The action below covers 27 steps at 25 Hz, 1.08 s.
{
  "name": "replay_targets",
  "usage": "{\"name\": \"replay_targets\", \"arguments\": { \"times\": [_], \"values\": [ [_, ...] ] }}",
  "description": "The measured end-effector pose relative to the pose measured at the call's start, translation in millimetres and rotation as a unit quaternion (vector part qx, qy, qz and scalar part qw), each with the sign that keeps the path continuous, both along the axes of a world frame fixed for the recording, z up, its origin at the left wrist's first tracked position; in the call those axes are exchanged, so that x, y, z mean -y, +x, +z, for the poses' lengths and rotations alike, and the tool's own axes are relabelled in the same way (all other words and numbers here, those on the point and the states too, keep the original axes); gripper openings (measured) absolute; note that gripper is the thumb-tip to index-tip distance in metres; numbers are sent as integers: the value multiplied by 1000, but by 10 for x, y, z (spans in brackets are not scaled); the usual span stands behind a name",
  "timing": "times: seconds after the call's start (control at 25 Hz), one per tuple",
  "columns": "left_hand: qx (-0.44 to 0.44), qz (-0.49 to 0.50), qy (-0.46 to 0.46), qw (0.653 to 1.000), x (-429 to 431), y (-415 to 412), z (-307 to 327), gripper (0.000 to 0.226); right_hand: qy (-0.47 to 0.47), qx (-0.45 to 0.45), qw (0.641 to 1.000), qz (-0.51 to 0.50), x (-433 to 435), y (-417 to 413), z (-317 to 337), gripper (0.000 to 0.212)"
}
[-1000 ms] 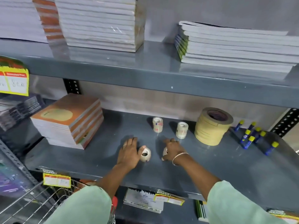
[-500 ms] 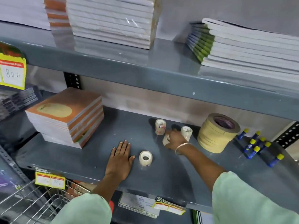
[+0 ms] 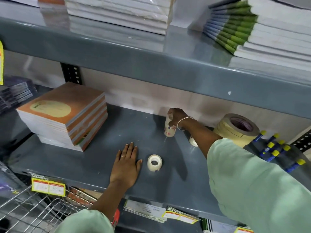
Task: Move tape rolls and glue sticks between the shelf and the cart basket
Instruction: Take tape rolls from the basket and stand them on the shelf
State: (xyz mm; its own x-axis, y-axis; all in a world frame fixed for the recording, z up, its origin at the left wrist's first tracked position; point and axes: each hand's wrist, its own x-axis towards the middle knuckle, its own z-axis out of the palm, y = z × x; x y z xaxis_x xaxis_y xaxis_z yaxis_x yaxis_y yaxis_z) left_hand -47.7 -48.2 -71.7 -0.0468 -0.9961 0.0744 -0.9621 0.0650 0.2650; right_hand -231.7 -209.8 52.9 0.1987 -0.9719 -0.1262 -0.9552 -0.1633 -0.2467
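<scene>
Fingers (image 3: pixel 170 117) of my right hand (image 3: pixel 177 117) pinched a small tape roll onto another at the back of the grey shelf (image 3: pixel 94 157), their stack (image 3: pixel 170 128) upright. My left hand (image 3: pixel 126 163) lay flat, fingers spread, empty. Beside it a white tape roll (image 3: pixel 154 163) lay hole-up. Blue glue sticks (image 3: pixel 272 150) lay far right.

Stationery aisle in a shop
I see grey metal shelves (image 3: pixel 151 68) stacked with notebooks (image 3: pixel 67 115), yellow price tags (image 3: pixel 48 188) clipped along the edges, and a wire cart basket (image 3: pixel 33 214) below
</scene>
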Motion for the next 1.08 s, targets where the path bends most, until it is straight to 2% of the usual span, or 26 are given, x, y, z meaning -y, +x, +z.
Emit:
{"name": "replay_targets", "arguments": {
  "times": [0.16,0.28,0.36,0.44,0.48,0.56,0.64,0.68,0.76,0.88,0.96,1.08],
  "values": [
    [-12,2,0,1000,-1,0,-4,87,6,-17,1000,-7,15,-14,-47,54],
    [-9,2,5,1000,-4,-3,14,87,14,-27,1000,-8,-23,-17,-18,69],
    [0,1,7,1000,-8,-6,24,87,-45,-24,999,-8,-130,23,33,74],
    [4,1,11,1000,-4,-4,21,87,-133,35,990,2,-372,129,47,64],
    [5,1,13,1000,-2,-2,18,87,-142,63,988,23,-542,187,7,58],
    [7,1,15,1000,-1,-8,20,88,-64,53,991,103,-916,252,-165,51],
    [11,0,16,1000,-1,-14,27,88,45,-1,985,165,-1243,253,-368,56],
    [13,-1,17,1000,1,-17,30,88,66,-19,983,172,-1340,242,-451,60],
    [14,0,18,1000,0,-17,32,89,55,-13,986,158,-1420,237,-575,61],
    [9,1,21,1000,-1,-16,33,87,27,23,989,144,-1415,242,-595,49],
    [9,3,24,1000,0,-11,36,74,3,52,991,121,-1286,135,-470,45],
    [10,0,31,999,5,-8,35,60,-75,64,995,24,-883,-243,-133,48]
  ]
}}
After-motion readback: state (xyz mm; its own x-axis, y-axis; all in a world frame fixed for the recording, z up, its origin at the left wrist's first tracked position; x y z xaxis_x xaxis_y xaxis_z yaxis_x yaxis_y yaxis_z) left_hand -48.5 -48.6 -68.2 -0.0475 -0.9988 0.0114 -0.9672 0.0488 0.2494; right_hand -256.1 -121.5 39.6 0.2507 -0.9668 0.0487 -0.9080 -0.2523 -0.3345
